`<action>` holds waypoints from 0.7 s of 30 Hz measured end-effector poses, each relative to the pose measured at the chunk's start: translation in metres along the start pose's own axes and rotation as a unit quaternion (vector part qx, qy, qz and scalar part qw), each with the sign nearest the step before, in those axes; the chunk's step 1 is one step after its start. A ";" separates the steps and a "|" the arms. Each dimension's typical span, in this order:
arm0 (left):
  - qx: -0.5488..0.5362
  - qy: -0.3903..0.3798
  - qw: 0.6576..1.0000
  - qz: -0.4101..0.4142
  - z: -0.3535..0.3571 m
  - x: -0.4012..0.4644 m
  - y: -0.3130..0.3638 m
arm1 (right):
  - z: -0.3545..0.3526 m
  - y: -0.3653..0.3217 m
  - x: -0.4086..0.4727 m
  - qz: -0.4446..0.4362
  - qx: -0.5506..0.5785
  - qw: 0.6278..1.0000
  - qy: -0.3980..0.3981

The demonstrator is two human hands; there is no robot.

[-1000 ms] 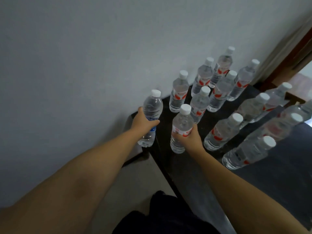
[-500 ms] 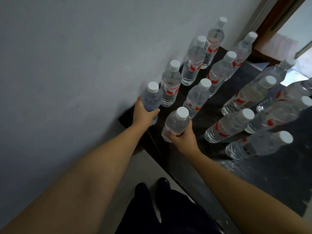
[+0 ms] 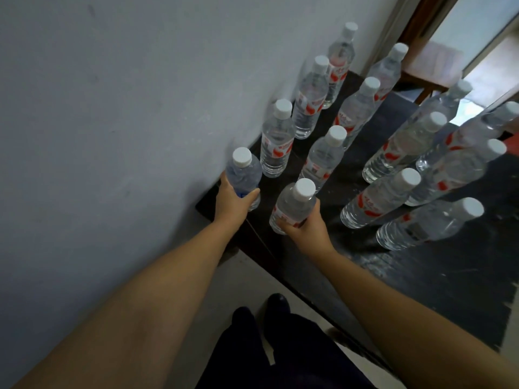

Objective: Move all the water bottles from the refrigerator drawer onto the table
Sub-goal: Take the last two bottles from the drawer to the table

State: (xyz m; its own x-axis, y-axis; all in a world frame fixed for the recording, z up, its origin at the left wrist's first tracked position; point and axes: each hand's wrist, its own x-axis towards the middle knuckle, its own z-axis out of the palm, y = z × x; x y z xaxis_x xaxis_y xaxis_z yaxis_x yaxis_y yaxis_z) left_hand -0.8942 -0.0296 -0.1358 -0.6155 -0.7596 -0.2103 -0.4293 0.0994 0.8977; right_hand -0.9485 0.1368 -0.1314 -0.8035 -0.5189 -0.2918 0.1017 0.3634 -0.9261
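Partly, fingers (image 3: 254,193) hide the blue-labelled bottle (image 3: 243,175).

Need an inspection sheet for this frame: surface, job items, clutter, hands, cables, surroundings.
Surface: dark glossy table, its corner against the wall.
Job's things: about a dozen clear plastic water bottles with white caps and red labels stand in rows, e.g.; a blue-labelled clear bottle at the wall-side corner; a red-labelled clear bottle beside it.
Clutter: nothing seen.
Hands: left hand grips the blue-labelled bottle; right hand grips the red-labelled one.
Cables: nothing seen.
Surroundings: grey-white wall, pale floor, wooden doorframe. Refrigerator drawer not in view.
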 end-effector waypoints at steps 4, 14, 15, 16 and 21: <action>0.009 0.001 1.000 -0.009 -0.001 -0.002 -0.001 | -0.001 0.003 -0.001 0.009 -0.012 1.000 0.000; 0.004 -0.041 0.999 -0.034 -0.010 -0.006 -0.001 | 0.000 0.022 -0.006 0.050 -0.020 0.998 -0.020; 0.006 -0.044 0.999 -0.031 -0.012 -0.008 0.000 | -0.001 0.024 -0.008 0.067 -0.034 0.997 -0.022; 0.011 -0.044 0.999 -0.028 -0.014 -0.010 0.001 | -0.001 0.025 -0.011 0.088 -0.055 0.994 -0.021; 0.066 -0.070 0.993 -0.073 -0.029 -0.026 -0.008 | 0.000 0.025 -0.020 0.219 -0.225 0.946 -0.084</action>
State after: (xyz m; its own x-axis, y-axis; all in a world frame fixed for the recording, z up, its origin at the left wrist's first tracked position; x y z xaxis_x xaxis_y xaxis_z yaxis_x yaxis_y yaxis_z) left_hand -0.8553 -0.0297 -0.1263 -0.6220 -0.6766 -0.3941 -0.5973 0.0845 0.7975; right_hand -0.9299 0.1562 -0.1488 -0.6337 -0.3444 -0.6927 0.1119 0.8452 -0.5226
